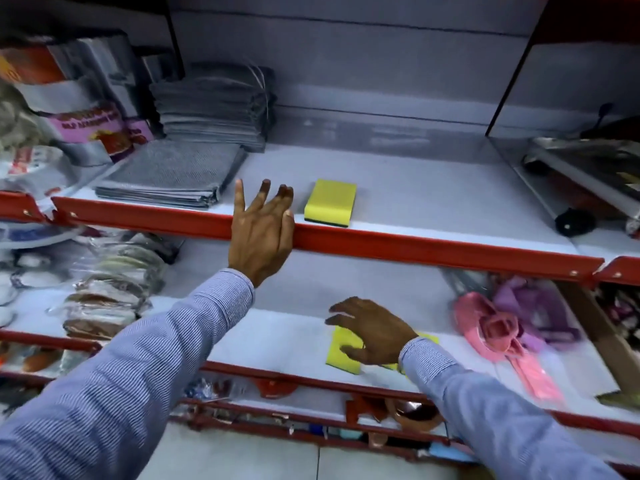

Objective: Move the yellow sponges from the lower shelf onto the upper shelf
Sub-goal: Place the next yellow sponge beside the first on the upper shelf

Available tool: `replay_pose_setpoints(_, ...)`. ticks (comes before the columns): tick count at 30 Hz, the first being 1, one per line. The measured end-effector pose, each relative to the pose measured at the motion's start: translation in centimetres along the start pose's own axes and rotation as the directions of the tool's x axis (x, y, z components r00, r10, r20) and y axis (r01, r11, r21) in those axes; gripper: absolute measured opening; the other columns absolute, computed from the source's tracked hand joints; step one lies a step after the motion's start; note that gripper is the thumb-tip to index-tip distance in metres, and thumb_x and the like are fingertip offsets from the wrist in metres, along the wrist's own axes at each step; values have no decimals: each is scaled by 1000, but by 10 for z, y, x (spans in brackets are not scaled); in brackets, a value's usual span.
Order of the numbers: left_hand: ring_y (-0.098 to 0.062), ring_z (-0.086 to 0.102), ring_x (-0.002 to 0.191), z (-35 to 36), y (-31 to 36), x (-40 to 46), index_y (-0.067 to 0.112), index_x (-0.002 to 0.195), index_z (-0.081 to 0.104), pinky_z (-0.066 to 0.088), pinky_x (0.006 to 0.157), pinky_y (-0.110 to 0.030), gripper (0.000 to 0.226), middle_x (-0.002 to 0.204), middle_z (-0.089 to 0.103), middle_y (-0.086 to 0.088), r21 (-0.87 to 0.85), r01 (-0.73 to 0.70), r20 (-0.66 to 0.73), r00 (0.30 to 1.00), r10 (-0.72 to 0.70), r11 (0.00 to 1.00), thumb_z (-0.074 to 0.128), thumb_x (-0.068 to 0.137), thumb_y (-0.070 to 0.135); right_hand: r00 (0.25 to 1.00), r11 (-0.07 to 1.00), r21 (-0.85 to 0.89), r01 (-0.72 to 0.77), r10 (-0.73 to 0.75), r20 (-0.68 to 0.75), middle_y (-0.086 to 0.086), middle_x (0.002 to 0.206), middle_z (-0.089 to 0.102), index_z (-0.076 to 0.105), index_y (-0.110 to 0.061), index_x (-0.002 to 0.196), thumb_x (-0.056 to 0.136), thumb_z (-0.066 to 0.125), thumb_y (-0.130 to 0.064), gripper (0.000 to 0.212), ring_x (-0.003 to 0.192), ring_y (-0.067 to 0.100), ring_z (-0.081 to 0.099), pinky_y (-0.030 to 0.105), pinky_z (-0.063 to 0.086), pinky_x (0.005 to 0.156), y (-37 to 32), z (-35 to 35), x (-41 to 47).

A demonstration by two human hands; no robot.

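One yellow sponge with a dark scouring base (pixel 330 202) lies on the upper shelf (pixel 433 202) near its red front rail. My left hand (pixel 261 230) hovers just left of it over the rail, fingers spread and empty. On the lower shelf (pixel 277 327) a second yellow sponge (pixel 341 351) lies flat. My right hand (pixel 370 332) is over it with fingers apart, covering its right part. A sliver of yellow (pixel 429 338) shows past my right wrist; I cannot tell if it is another sponge.
Stacks of grey cloths (pixel 173 174) and packaged goods (pixel 69 98) fill the upper shelf's left. Metal items (pixel 588 168) sit at its right. On the lower shelf are wrapped scrubbers (pixel 110 296) at left and pink plastic items (pixel 498 334) at right.
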State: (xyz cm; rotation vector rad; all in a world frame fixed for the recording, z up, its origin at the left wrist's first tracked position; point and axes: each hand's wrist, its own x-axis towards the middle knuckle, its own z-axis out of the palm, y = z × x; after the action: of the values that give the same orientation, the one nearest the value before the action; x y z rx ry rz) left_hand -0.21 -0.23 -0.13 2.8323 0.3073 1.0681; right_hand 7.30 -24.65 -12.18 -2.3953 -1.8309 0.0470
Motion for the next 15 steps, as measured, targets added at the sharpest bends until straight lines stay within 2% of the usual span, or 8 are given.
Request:
replay_pose_setpoints(2,-28,45,144,2,0,0,9,138,58,-3,126,-52,54,140,63,-6,-2,1,3,1000,-1,1000,25,99,28,953,981,-23,-192,192,233,12,163,20,27,-34,150,81,62,-61,82,149,36,22,51,24,122,6,38,-4)
replay_pose_setpoints(3,-28,45,144,2,0,0,9,138,58,-3,126,-53,54,140,63,-6,-2,2,5,1000,-2,1000,25,99,28,920,970,-44,-238,240,310,13,165,10,18,-36,152,79,62,-65,91,152,37,13,51,17,125,9,52,-5)
replay_pose_setpoints(4,-28,45,144,3,0,-1,9,137,58,-4,126,-53,54,140,63,-6,-1,3,8,1000,-3,1000,25,99,28,891,963,-67,-261,267,367,14,166,4,11,-37,153,77,63,-68,97,152,38,9,52,13,125,10,63,-6)
replay_pose_setpoints(6,-28,45,144,3,0,-2,9,137,59,-4,127,-53,54,140,63,-7,2,5,7,1000,-5,1000,25,99,29,859,955,-119,-270,295,417,16,165,5,4,-38,154,78,64,-66,100,152,39,10,54,14,124,10,74,-6)
replay_pose_setpoints(11,-28,46,144,5,1,-3,10,136,59,-3,127,-56,53,139,64,-5,7,12,15,1000,-12,1000,25,100,28,845,937,-109,-332,346,407,10,156,28,15,-35,152,75,70,-52,96,141,36,30,50,32,114,14,74,-8)
replay_pose_setpoints(13,-28,46,143,4,0,-3,11,135,60,-2,127,-57,52,139,65,-4,5,18,18,1000,-19,1000,25,100,27,904,962,-59,-267,272,329,7,152,33,24,-35,148,69,71,-54,94,135,35,36,47,36,110,11,55,-10)
replay_pose_setpoints(15,-29,47,143,2,0,-2,10,135,60,-1,126,-58,52,138,65,-4,3,22,25,999,-23,1000,26,100,27,975,990,-13,-143,143,167,6,147,39,34,-34,143,66,69,-56,87,128,31,42,45,42,104,3,28,-14)
